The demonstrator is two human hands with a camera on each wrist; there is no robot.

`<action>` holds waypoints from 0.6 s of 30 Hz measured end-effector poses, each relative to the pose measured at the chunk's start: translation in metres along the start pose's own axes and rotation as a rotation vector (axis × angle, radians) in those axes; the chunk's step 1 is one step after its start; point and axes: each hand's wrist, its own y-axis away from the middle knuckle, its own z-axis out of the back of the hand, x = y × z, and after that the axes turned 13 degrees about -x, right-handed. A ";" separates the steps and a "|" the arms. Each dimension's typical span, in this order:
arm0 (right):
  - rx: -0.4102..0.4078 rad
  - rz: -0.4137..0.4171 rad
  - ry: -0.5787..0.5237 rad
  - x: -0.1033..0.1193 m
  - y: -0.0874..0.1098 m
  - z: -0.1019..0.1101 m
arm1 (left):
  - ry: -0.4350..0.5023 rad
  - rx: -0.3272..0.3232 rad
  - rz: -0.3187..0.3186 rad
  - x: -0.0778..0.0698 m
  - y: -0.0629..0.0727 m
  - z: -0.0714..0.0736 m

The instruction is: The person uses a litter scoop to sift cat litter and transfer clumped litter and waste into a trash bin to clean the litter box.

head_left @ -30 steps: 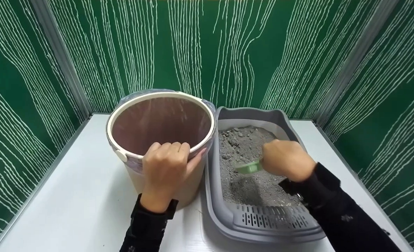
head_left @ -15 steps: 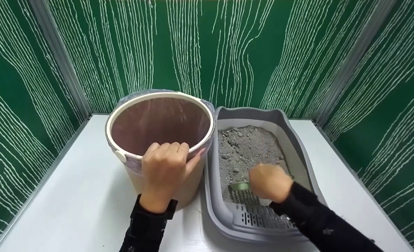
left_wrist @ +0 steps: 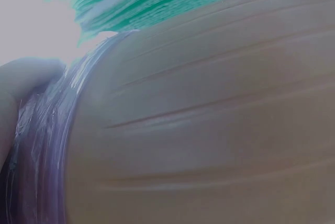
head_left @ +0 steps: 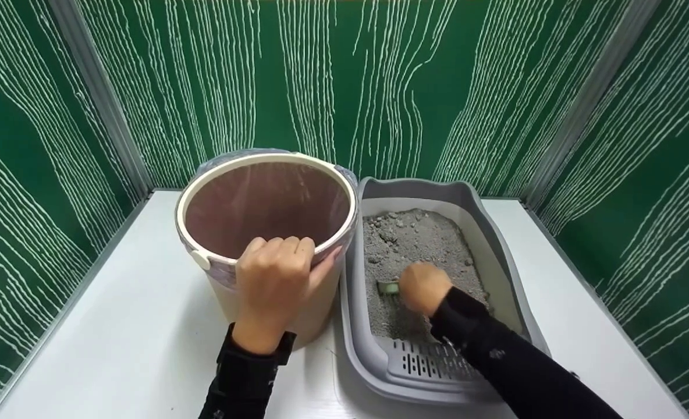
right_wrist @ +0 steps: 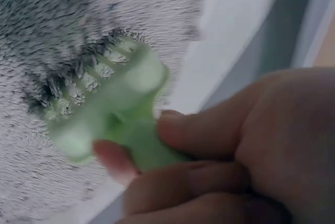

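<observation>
We saw the left hand (head_left: 277, 285) gripping the pale bin (head_left: 315, 317) at six o'clock on its rim, fingers curled over the edge and thumb pointing toward two o'clock. Clear film (left_wrist: 78, 82) lay round that rim, under the hand.

At about four o'clock from the bin we had the grey tray (head_left: 400, 387), just beside it, with a slotted panel (head_left: 417, 358) at its six o'clock. Inside, grey litter (head_left: 426, 233) showed lumps toward eleven o'clock.

The right hand (head_left: 426, 288) held a green scoop (right_wrist: 104, 109) by its handle, thumb and fingers closed round it; the scoop's head lay at nine o'clock from the hand, over the litter, with grains between its prongs. We noticed dark sleeves (head_left: 513, 355) above both wrists.
</observation>
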 end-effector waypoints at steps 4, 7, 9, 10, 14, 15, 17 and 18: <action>-0.023 -0.002 -0.007 -0.003 -0.011 -0.009 | 0.004 0.004 -0.005 -0.001 -0.001 0.000; -0.042 -0.031 -0.056 -0.005 -0.015 -0.013 | 0.005 0.004 -0.005 0.000 -0.001 0.001; -0.062 -0.069 -0.121 -0.007 -0.018 -0.018 | 0.005 0.006 -0.002 0.001 -0.001 0.002; -0.072 -0.079 -0.151 -0.009 -0.020 -0.021 | 0.004 0.009 0.001 0.001 -0.001 0.002; -0.112 -0.084 -0.198 -0.014 -0.029 -0.037 | 0.001 0.020 0.003 0.002 -0.002 0.003; -0.109 -0.082 -0.204 -0.015 -0.031 -0.041 | 0.001 0.020 0.003 0.002 -0.001 0.003; -0.086 -0.092 -0.219 -0.018 -0.036 -0.050 | 0.000 0.020 0.001 0.002 -0.001 0.002; -0.073 -0.102 -0.237 -0.019 -0.039 -0.054 | 0.000 0.019 0.001 0.001 -0.001 0.002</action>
